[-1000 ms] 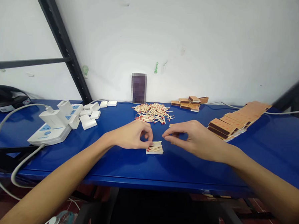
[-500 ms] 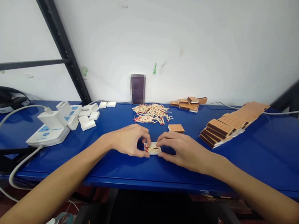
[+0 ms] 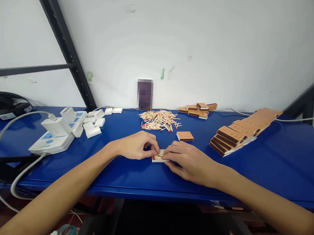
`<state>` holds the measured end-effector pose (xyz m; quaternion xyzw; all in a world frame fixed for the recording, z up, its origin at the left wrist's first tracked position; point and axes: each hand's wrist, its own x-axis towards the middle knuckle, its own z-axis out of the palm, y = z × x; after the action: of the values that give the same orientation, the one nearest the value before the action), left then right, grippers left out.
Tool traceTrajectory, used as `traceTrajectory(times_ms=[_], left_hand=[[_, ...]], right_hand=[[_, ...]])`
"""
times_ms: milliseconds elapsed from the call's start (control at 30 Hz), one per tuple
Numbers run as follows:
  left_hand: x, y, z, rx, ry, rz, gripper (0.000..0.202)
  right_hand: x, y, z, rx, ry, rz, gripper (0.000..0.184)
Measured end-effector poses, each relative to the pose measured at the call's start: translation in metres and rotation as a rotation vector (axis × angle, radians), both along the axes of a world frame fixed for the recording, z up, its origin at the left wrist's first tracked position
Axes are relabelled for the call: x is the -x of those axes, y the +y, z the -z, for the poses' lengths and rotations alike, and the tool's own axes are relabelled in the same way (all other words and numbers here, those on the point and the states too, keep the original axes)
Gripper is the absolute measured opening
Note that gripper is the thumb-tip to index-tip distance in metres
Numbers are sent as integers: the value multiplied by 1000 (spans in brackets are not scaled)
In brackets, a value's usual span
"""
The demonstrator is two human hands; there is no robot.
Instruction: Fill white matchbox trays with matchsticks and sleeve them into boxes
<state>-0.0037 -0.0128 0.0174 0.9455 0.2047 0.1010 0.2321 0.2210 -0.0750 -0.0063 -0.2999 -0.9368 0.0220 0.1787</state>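
Note:
A small white matchbox tray [image 3: 158, 161] with red-tipped matches [image 3: 157, 158] in it lies on the blue table in front of me. Over the tray's left part, the thumb and forefinger of my left hand [image 3: 139, 145] are pinched together at the matches. My right hand [image 3: 187, 162] grips the tray's right end, its fingers reaching over the matches and hiding that part. Just behind my right hand rests a closed orange matchbox [image 3: 184, 136]. Farther back spreads a pile of loose matches [image 3: 160, 120].
On the right stands a long overlapping row of matchboxes [image 3: 232, 133], with several more matchboxes [image 3: 198, 110] by the wall. White empty trays [image 3: 93, 129] lie at left beside a power strip [image 3: 52, 141] with plugged-in chargers. A pixelated dark rectangle [image 3: 145, 95] leans at the wall.
My left thumb has left the tray's near-left corner and closed with the forefinger over the matches. My right fingers have slid slightly left across the tray.

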Motion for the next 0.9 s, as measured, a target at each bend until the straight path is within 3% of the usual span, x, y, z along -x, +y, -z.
traceTrajectory(times_ms=[100, 200, 300, 400, 567, 767, 900], left_hand=[[1, 6, 0, -15, -70, -52, 15], [9, 20, 2, -136, -165, -241, 19], [21, 39, 10, -361, -99, -449, 25], [31, 55, 22, -450, 7, -522, 33], [34, 68, 36, -418, 49, -505, 39], [34, 70, 39, -420, 75, -512, 39], [33, 68, 38, -415, 64, -494, 36]], right_hand=[[-2, 7, -20, 44, 162, 115, 24], [-5, 29, -44, 30, 328, 336, 23], [-2, 57, -53, 47, 141, 357, 22], [10, 79, -44, 41, -49, 375, 25], [38, 103, -26, 26, -210, 381, 34], [55, 124, -15, -136, -350, 264, 30], [53, 123, -6, -137, -342, 226, 28]])
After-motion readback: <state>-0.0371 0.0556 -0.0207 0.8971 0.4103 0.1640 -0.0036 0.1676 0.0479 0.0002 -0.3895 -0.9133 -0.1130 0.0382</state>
